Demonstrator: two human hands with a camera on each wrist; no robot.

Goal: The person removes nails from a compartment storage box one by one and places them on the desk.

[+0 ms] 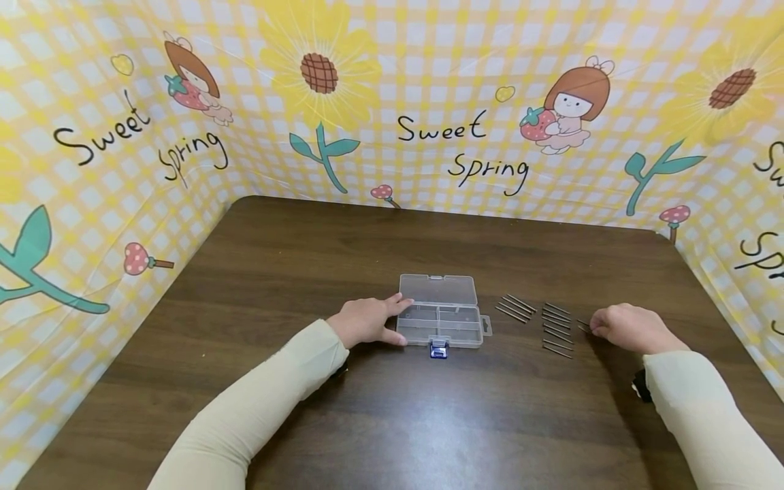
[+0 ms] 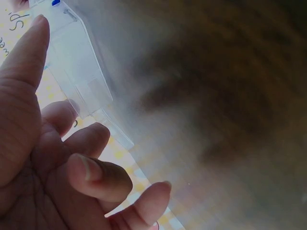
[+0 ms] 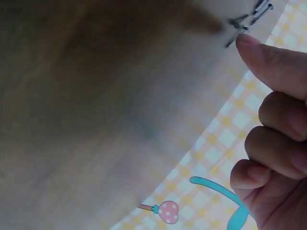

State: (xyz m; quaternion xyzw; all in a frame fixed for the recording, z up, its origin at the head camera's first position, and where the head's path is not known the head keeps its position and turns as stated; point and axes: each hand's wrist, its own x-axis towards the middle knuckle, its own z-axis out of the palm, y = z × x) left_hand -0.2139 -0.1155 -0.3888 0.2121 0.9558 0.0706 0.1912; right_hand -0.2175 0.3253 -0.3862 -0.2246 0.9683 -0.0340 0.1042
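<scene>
A clear plastic compartment box [image 1: 418,334] stands on the table with its lid [image 1: 438,290] folded back. At the box's left side rests my left hand [image 1: 366,321], thumb at the front corner and index finger near the hinge. In the left wrist view, that hand's other fingers [image 2: 98,177] curl loosely beside the clear plastic. Right of the box, thin metal nails [image 1: 557,327] lie in two groups. Beyond them my right hand [image 1: 631,329] pinches at a nail [image 1: 584,325] with thumb and index finger. Several nails [image 3: 240,24] show at its thumb tip, partly blurred, in the right wrist view.
A blue-and-white label [image 1: 438,350] sits at the box's front latch, and a hanging tab [image 1: 486,325] juts from its right side. The brown wooden table [image 1: 294,252] is bounded at the back and sides by a yellow checked cloth [image 1: 429,75].
</scene>
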